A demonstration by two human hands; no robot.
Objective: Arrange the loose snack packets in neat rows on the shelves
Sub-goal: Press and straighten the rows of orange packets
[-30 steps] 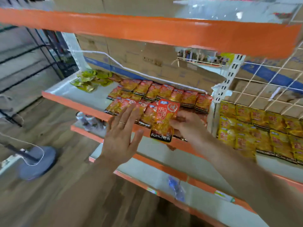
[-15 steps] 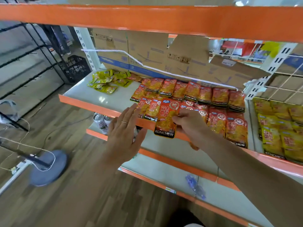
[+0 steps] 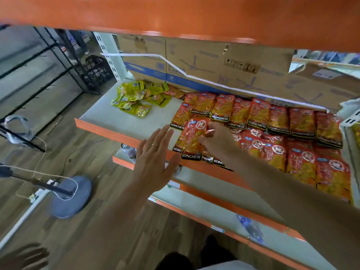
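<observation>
— So, which packet have you got?

— One red KONCHEW packet point(image 3: 191, 139). My right hand point(image 3: 218, 141) pinches its right side between thumb and fingertips. Its bottom end reaches the orange shelf edge point(image 3: 101, 129), and it lies over other red packets there.

— And your other hand?

— My left hand point(image 3: 155, 162) is flat, fingers straight and close together, with a ring point(image 3: 155, 145) on one. Its fingertips cross that orange edge just left of the packet. Whether it touches the shelf I cannot tell.

— What else sits behind the edge?

— A front row of red packets point(image 3: 311, 162) runs along it toward its right end, with a back row point(image 3: 272, 117) directly behind. A loose heap of yellow packets point(image 3: 136, 98) lies well behind the edge's left end. Cardboard boxes point(image 3: 214, 61) stand farthest back from it.
</observation>
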